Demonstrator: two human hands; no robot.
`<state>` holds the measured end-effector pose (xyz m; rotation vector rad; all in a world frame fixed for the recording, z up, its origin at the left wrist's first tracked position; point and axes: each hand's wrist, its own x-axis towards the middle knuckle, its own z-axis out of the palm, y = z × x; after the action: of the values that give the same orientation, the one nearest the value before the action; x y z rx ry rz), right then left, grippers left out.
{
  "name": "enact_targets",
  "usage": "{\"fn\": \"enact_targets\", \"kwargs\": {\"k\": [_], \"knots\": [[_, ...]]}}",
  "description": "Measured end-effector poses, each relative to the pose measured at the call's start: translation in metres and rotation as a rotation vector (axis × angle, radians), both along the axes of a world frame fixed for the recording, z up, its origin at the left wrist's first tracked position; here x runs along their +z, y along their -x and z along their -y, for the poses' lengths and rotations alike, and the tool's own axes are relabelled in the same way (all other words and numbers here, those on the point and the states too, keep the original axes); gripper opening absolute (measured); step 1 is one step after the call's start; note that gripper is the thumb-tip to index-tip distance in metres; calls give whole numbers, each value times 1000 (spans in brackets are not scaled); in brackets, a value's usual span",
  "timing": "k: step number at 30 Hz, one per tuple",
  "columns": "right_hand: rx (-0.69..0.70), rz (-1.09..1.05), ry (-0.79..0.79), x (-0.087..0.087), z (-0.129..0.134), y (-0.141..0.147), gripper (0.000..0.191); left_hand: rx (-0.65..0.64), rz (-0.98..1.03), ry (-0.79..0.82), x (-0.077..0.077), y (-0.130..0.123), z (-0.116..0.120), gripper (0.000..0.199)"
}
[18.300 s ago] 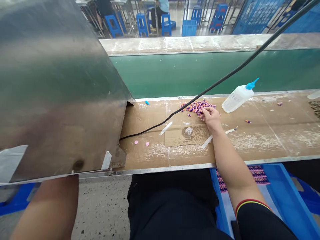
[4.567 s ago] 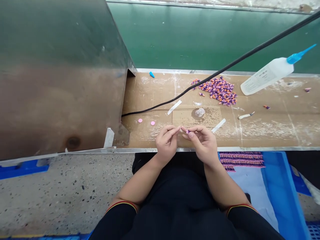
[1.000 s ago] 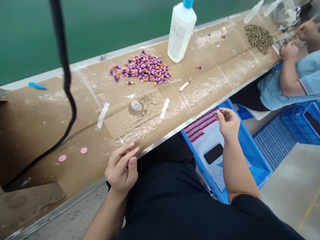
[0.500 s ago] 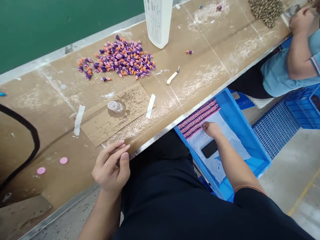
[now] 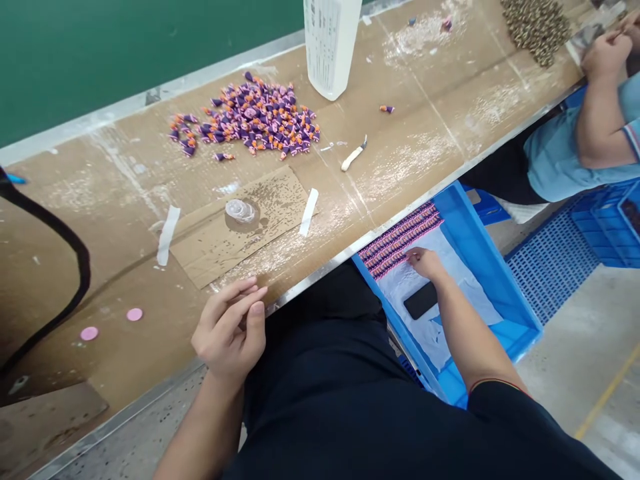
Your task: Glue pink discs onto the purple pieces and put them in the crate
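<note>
My left hand [image 5: 233, 328] hovers by the near edge of the worktable, its fingers loosely bent and apart, with nothing in them. Down to the right, my right hand [image 5: 425, 263] reaches into a blue crate [image 5: 515, 293]. Its fingertips are pinched together at the end of the lowest row of small purple, orange and pink pieces [image 5: 400, 240]; whatever they hold is too small to make out. These rows lie on a white sheet [image 5: 463, 277] beside a black phone [image 5: 421, 300]. A loose pile of like pieces [image 5: 260, 117] lies on the table.
Taped cardboard [image 5: 210, 257] carries a small clear lump [image 5: 240, 211] in a wet patch. Behind stand a white bottle [image 5: 330, 53] and a white-handled tool [image 5: 354, 155]. Pink discs [image 5: 135, 314] and a black cable [image 5: 83, 257] are at left. A co-worker's arm [image 5: 603, 100] is at right.
The view has shifted slightly, so the table things sit a little further right. Both hands keep nearly the same pose, the right still at the end of the rows.
</note>
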<state>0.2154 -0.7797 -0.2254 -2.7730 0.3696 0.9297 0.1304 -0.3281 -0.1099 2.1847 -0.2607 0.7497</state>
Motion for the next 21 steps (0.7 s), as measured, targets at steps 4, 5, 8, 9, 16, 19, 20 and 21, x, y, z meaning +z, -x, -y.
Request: {"fn": "enact_targets", "kwargs": {"k": [4, 5, 8, 9, 16, 19, 20, 21], "knots": [[-31, 53, -14, 32, 1, -6, 37, 8, 28, 10, 0, 4, -5, 26], [-31, 65, -23, 46, 2, -8, 34, 16, 30, 17, 0, 5, -7, 26], [18, 116, -243, 94, -8, -16, 25, 55, 39, 27, 2, 13, -11, 23], [48, 154, -386, 110, -17, -20, 27, 68, 48, 21, 3, 16, -12, 21], [398, 509, -719, 169, -181, -93, 40, 180, 98, -43, 17, 53, -36, 19], [603, 593, -698, 179, -260, -129, 34, 322, 117, -42, 26, 82, -47, 18], [672, 613, -733, 184, -282, -138, 36, 385, 127, -52, 29, 93, -49, 17], [736, 637, -782, 189, -303, -145, 40, 456, 133, -71, 32, 106, -51, 17]]}}
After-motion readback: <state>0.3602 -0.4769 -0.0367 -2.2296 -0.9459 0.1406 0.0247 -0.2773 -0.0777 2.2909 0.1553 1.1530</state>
